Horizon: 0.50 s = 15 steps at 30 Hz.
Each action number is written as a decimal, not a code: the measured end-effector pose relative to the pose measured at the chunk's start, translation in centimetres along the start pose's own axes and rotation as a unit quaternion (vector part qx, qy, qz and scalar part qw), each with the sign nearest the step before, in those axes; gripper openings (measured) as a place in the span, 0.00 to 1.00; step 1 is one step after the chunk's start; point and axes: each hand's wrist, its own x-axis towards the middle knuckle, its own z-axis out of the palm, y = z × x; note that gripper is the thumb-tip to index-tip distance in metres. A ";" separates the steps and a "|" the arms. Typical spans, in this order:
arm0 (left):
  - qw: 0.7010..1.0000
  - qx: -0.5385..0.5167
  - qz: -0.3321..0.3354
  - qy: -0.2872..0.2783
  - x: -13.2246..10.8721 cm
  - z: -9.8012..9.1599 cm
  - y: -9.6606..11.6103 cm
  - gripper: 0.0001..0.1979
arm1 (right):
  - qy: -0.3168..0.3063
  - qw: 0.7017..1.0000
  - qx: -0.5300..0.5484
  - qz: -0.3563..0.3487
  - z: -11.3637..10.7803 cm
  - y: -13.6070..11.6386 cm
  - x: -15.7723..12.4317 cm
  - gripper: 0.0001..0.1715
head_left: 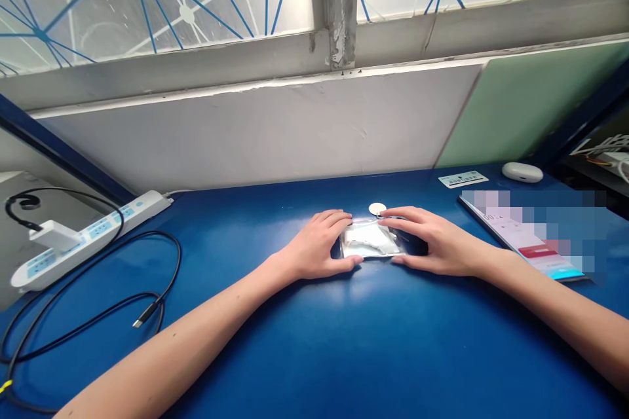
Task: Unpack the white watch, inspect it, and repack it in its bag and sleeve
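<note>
Deep blue tabletop (pixel 314 353) fills the view, with a thin black cable (pixel 147 314) looping near its left edge. Mid-table lies a small clear plastic pouch (pixel 371 242) with white contents. The left hand (pixel 314 249) grips one end and the right hand (pixel 437 242) the other — thumbs at the near edge, fingers curled over the far one. Just beyond sits a white round disc (pixel 377 209). A flat smartphone (pixel 525 236) lies to the right, and a white power strip (pixel 88 229) far left.
</note>
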 end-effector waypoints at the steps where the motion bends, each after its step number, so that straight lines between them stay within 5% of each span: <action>1: 1.000 0.000 0.003 0.000 0.0 0.0 0.0 0.33 | 0.007 1.000 0.000 -0.005 0.0 -0.1 0.0 0.31; 15: 0.999 -0.021 0.041 -0.001 -0.2 -0.2 -0.7 0.33 | 0.009 1.000 0.027 -0.004 -1.2 -0.5 0.2 0.19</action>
